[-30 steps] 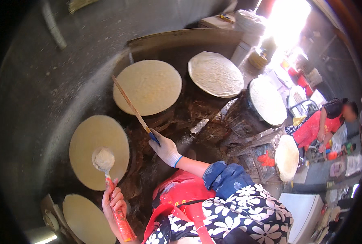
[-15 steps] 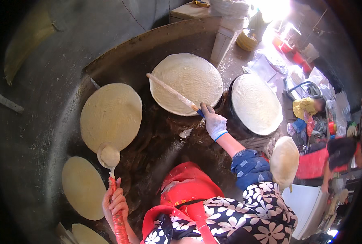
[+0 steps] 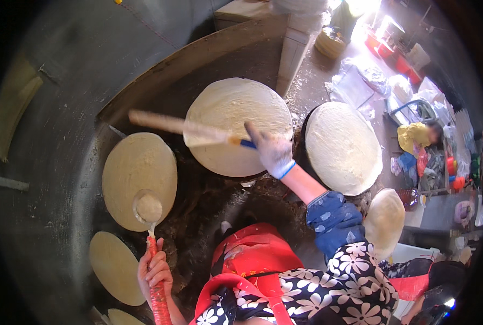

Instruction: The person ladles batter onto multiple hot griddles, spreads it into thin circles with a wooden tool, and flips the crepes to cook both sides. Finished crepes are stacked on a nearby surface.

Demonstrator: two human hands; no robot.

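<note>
My left hand (image 3: pixel 156 270) is wrapped round the red-covered handle of a ladle (image 3: pixel 148 207). Pale batter sits in the ladle's bowl, which shows over the near part of the left round flatbread (image 3: pixel 138 168). My right hand (image 3: pixel 275 153), in a pale work glove, grips a long wooden stick (image 3: pixel 171 125) by its blue end. The stick, blurred by motion, reaches leftward across the middle flatbread (image 3: pixel 236 97) and past its edge; I cannot tell whether it touches the surface. Further right lies another pale round flatbread (image 3: pixel 343 149) on a dark griddle.
Another thin round (image 3: pixel 116 268) lies at lower left, with part of one more below it. A pale flatbread (image 3: pixel 384 223) is beside my right sleeve. A curved metal rim (image 3: pixel 187 49) runs behind the griddles. Two other people, plastic bags (image 3: pixel 361 76) and red containers (image 3: pixel 407 67) are at right.
My right hand has moved left over the middle flatbread, swinging the stick's far end left beyond its edge. The ladle now shows more fully over the left flatbread. The whole view has shifted slightly.
</note>
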